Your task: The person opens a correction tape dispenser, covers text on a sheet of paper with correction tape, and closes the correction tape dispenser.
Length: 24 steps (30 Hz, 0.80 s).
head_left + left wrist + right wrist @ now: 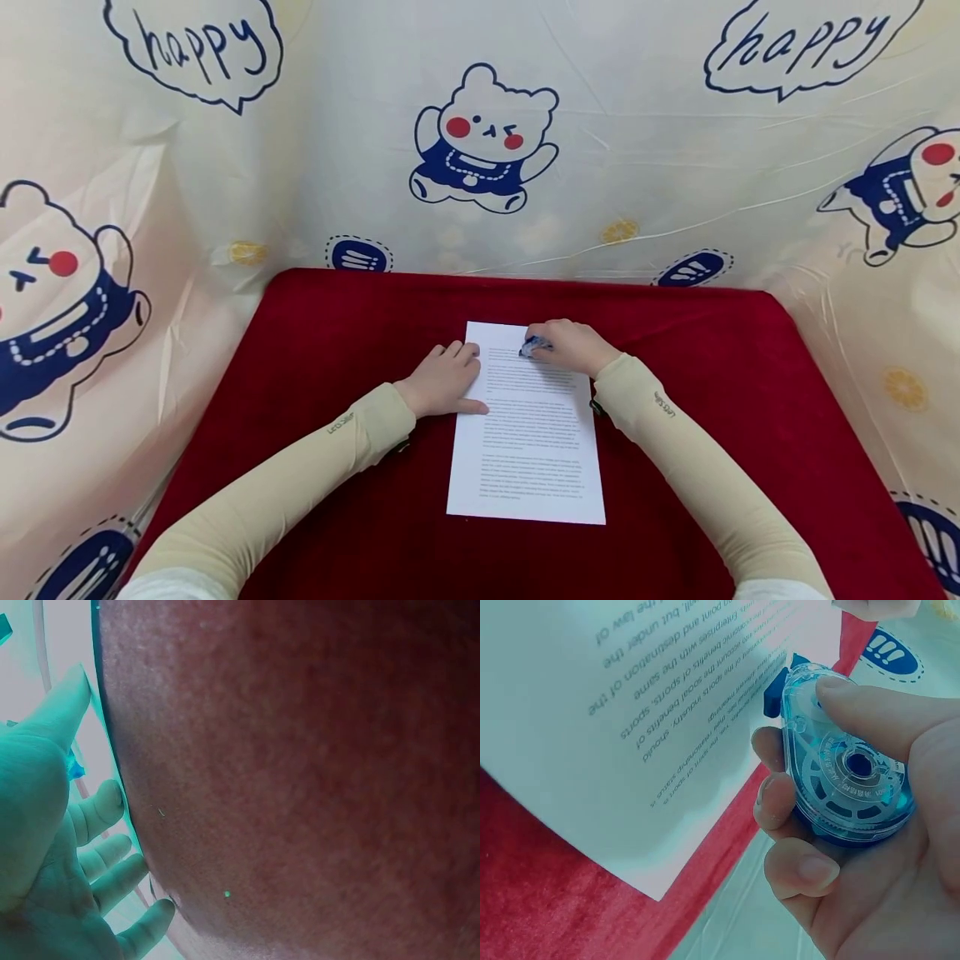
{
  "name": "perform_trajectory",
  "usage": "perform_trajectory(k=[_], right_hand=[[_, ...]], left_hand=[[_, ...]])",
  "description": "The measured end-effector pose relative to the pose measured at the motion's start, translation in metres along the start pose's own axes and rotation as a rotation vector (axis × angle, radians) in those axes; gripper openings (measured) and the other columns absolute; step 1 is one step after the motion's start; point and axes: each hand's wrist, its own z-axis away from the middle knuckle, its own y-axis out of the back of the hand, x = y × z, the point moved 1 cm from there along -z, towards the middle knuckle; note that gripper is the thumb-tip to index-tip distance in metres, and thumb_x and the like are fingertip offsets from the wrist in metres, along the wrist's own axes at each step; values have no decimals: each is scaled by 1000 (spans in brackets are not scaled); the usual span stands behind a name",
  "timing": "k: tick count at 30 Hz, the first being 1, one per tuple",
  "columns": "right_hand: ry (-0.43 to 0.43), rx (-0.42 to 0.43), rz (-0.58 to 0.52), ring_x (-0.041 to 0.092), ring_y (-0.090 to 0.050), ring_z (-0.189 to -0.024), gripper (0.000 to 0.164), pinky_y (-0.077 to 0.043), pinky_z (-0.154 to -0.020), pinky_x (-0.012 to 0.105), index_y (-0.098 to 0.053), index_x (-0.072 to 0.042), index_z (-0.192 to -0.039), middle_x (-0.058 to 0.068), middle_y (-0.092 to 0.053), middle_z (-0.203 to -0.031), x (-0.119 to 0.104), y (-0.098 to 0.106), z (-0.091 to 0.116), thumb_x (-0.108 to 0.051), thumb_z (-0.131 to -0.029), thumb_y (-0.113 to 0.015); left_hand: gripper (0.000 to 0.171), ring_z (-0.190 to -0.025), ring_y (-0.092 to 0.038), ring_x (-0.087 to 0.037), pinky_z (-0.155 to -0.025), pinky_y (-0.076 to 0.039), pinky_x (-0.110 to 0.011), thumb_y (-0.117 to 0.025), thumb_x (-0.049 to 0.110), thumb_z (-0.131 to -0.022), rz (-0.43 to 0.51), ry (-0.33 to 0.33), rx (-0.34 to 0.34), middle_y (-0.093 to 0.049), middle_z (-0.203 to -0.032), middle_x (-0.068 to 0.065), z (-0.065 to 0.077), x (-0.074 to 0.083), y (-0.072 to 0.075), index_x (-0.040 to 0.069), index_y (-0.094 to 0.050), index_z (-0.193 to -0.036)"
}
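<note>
A printed sheet of paper (pixel 525 467) lies lengthwise on the red cloth. My right hand (pixel 573 346) grips a blue, clear-cased correction tape dispenser (pixel 847 757) over the upper part of the sheet. In the right wrist view the thumb lies on the case and the fingers curl round its other side; the blue tip (pixel 776 694) is near the printed lines. Along the sheet's left edge, my left hand (pixel 442 382) rests with fingers spread and thumb on the paper. The left wrist view shows that hand's palm side and fingertips at the paper's edge.
A red cloth (pixel 337 483) covers the table. Pale curtains (pixel 637 167) printed with cartoon bears and lettering hang behind it and at both sides.
</note>
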Motion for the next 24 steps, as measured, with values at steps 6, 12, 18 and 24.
perform_trajectory(k=[6,12,18,24], right_hand=[[-9,-10,37,22,-64,-97,30,-57,-94,43,-72,-17,-129,5,-74,-117,-3,-2,-1,-25,-100,-72],[-26,-9,45,22,-64,-97,29,-57,-94,44,-72,-17,-128,5,-74,-116,-4,-4,-2,-25,-100,-72],[-26,-3,62,22,-64,-95,27,-58,-93,42,-72,-15,-125,6,-74,-115,-7,-4,-2,-22,-100,-73],[-22,8,131,22,-65,-91,29,-59,-88,41,-73,-14,-126,7,-74,-112,-13,1,-2,-20,-98,-75]], left_hand=[[78,-119,-49,-28,-95,-47,-46,-66,72,-90,-10,-4,9,-51,-146,-15,0,0,-1,3,-67,-126],[79,-120,-48,-28,-97,-47,-46,-65,72,-90,-9,2,-3,-50,-147,-14,-1,-2,-4,3,-66,-128],[79,-120,-48,-28,-97,-47,-46,-64,72,-90,-13,6,-10,-50,-147,-14,-1,-2,-3,3,-66,-129],[77,-119,-48,-28,-95,-47,-46,-65,71,-91,3,-4,6,-50,-146,-15,0,-1,-1,2,-67,-125]])
